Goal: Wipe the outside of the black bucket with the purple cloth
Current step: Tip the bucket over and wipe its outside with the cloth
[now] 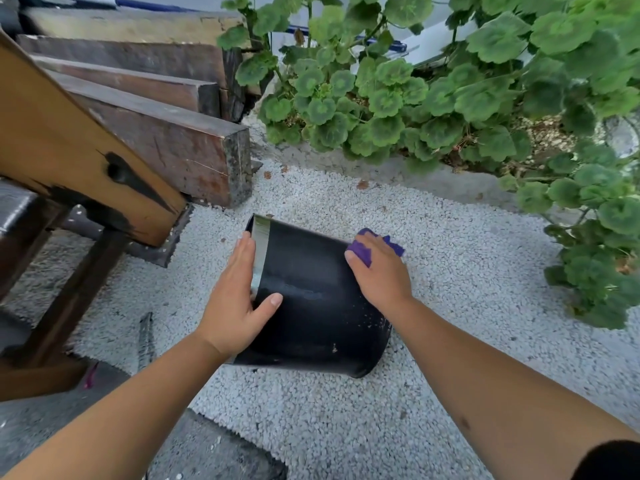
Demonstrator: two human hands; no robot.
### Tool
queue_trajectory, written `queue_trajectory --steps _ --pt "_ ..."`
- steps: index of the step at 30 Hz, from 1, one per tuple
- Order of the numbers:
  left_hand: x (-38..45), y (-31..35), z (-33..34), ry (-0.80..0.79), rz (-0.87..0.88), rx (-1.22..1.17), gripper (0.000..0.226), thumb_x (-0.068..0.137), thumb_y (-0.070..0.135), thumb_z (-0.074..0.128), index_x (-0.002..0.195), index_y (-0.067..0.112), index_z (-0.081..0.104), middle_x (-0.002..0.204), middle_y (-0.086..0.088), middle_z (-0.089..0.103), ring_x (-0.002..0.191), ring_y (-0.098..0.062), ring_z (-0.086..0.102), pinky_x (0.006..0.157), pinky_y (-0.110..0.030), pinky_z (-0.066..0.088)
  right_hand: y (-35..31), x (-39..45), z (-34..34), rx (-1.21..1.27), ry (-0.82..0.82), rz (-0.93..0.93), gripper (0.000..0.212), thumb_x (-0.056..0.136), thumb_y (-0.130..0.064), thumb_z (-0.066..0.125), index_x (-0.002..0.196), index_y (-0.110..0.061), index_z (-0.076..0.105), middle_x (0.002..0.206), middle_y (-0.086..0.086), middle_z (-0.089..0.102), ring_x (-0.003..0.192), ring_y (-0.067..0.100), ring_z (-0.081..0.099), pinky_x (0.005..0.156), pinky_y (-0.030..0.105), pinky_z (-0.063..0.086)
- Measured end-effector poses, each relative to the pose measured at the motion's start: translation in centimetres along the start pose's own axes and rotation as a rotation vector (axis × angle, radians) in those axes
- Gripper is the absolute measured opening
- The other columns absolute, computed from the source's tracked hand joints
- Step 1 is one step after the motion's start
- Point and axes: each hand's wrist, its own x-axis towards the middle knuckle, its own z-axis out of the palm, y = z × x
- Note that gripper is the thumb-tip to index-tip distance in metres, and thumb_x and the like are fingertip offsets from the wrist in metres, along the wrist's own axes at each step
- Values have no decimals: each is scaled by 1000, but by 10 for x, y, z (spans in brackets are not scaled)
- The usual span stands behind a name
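Observation:
The black bucket [311,299] lies tipped on its side on white gravel, its silver-rimmed mouth facing left. My left hand [235,299] holds the rim, with the fingers along the mouth edge and the thumb across the black wall. My right hand [377,268] presses the purple cloth [363,251] against the bucket's upper right side near the base. The cloth is bunched under my fingers, and only its purple edges show around them.
Stacked dark wooden beams [166,133] and a slanted brown timber [79,161] stand at the left. Green leafy plants [450,98] fill the back and right. White gravel [450,306] covers the ground, and a dark paved strip [104,427] runs near me.

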Motion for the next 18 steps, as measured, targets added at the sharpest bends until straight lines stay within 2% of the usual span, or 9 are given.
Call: queue_trajectory --steps 2,4,7,9,11,14,16,18 --pt "0 7 1 -4 22 -33 104 81 81 31 156 15 2 164 4 -3 151 -5 -4 118 -15 2 -22 -6 6 21 28 -64 55 91 -58 43 139 -32 50 152 -8 41 142 13 31 109 31 25" --pt "3 14 5 -19 49 -77 106 82 83 27 155 12 1 164 0 -2 152 -9 -3 120 -17 3 -51 -14 12 47 45 -158 56 90 -59 44 139 -32 50 152 -8 41 143 12 29 109 29 23" --pt "12 29 11 -37 59 -210 108 82 83 26 154 7 3 165 -8 1 152 -15 3 123 -32 8 -94 -25 23 86 71 -337 53 89 -56 48 134 -29 53 149 -2 46 142 14 29 112 23 16" --pt "19 37 13 -44 50 -328 107 81 82 29 154 6 11 164 -13 11 152 -20 12 122 -43 16 -109 -31 28 182 95 -393 47 90 -50 51 130 -26 55 147 2 48 141 14 28 114 16 9" --pt "21 44 16 -41 23 -399 105 80 82 32 155 12 10 164 -11 12 152 -19 12 122 -46 16 -104 -34 28 242 108 -393 46 91 -48 53 130 -23 56 146 3 49 141 15 28 115 16 8" --pt "17 41 18 -22 -80 -346 108 78 86 27 155 16 -2 164 4 -2 151 -8 2 124 -34 7 -72 -37 21 181 88 -332 55 88 -57 48 131 -25 56 147 0 49 141 16 29 114 21 12" --pt "16 37 17 -15 -146 -291 99 83 77 26 155 16 -3 161 12 -4 149 -3 -1 123 -30 4 -33 -35 14 136 110 -231 57 87 -59 45 130 -24 58 146 -1 50 140 19 32 113 25 14" --pt "15 35 16 -22 -173 -293 91 85 67 27 156 19 -4 161 15 -6 148 1 -3 123 -29 4 11 -35 6 84 97 -90 60 88 -63 42 135 -28 53 150 -4 44 145 21 25 116 32 14"
